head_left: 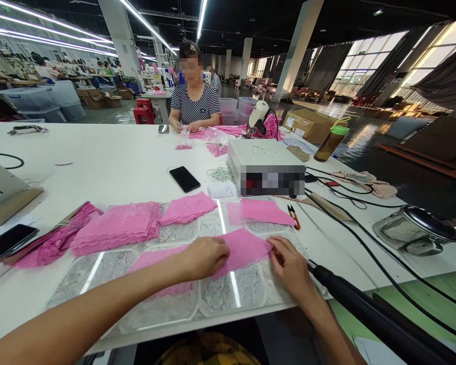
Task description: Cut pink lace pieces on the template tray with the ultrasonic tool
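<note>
A thin pink fabric piece (241, 249) lies over the clear patterned mat (235, 296), stretched between my hands. My left hand (209, 257) is closed at its left edge, the fingertips curled out of sight. My right hand (289, 261) pinches its right corner between thumb and fingers. Beneath my left forearm lies more pink lace fabric (159, 257), partly covered. Beyond it are a thick pink lace stack (116, 228) and a lower pink stack (190, 207). Flat pink pieces (268, 211) rest behind the held one, with thread snips (294, 218) beside them.
A black rod-like handle (357, 294) slants close by my right wrist. Cables (365, 238) run across the right side near a lidded glass pot (418, 230). A white box-shaped machine (266, 152) and a phone (184, 179) stand ahead. Opposite sits a co-worker (195, 104).
</note>
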The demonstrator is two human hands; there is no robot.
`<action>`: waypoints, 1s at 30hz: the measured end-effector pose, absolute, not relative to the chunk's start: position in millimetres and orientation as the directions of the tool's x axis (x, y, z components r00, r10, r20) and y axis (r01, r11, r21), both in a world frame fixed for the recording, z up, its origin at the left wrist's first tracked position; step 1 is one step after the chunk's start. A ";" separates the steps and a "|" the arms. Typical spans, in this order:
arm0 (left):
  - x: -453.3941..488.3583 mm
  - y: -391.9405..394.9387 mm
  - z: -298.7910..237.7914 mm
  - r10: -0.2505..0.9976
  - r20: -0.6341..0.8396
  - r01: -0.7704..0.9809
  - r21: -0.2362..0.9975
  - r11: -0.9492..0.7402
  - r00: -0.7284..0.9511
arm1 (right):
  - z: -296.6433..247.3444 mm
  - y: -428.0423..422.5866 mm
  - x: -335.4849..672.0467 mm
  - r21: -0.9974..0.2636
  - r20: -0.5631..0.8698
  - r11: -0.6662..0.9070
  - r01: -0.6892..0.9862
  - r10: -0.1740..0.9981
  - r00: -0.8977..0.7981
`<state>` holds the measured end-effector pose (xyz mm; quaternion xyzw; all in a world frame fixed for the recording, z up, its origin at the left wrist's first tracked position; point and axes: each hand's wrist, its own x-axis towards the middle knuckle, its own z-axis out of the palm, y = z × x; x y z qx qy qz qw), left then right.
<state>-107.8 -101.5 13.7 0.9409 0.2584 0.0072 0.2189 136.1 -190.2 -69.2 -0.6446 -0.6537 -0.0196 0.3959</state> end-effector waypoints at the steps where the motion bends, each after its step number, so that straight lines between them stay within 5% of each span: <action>1: -96.4 -98.8 13.9 0.506 -0.090 0.494 0.418 -0.762 0.858 | -71.1 -191.1 136.3 -0.493 0.549 0.154 0.857 0.818 0.169; 11: 2.8 -92.7 -8.9 0.565 -0.112 0.549 0.452 -0.703 0.817 | -74.0 -198.1 133.9 -0.543 0.563 0.128 0.830 0.789 0.247; 19: 8.5 -97.3 -15.1 0.601 -0.126 0.585 0.455 -0.672 0.789 | -68.8 -198.5 131.6 -0.566 0.559 0.135 0.813 0.788 0.258; 30: 4.3 -89.1 -11.5 0.616 -0.079 0.527 0.610 -0.592 0.784 | -67.0 -198.2 131.0 -0.576 0.564 0.142 0.805 0.782 0.265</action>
